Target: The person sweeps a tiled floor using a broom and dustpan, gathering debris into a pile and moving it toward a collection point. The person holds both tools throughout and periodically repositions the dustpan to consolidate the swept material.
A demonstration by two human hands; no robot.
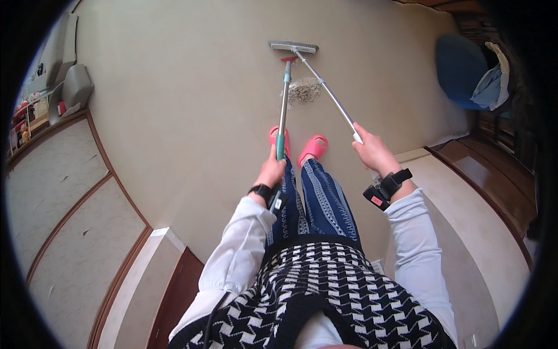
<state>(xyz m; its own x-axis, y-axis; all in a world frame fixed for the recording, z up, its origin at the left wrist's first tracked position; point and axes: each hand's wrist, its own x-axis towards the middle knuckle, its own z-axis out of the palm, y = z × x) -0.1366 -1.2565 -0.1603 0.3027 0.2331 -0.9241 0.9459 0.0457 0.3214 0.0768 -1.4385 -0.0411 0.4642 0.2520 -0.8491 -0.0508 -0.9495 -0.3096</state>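
Note:
My left hand [271,170] grips the green handle of a metal-poled tool [284,107], whose small red head [288,59] is at the far end. In my right hand [373,149] is the pale grip of a silver pole belonging to a flat-headed floor mop [293,47]. The mop's grey-fringed head lies on the floor just beyond the red head, and the two poles spread apart toward me. Between the poles, a heap of greyish, fluffy debris [304,90] sits on the floor. Whether the red head touches the mop head is hard to tell.
I stand on a beige floor [183,109] in pink slippers [314,148]. Wood-trimmed panels [65,187] run along the left, below a shelf of mixed items [32,115]. At the right are a blue bin with a bag liner [462,72] and brown furniture [492,170].

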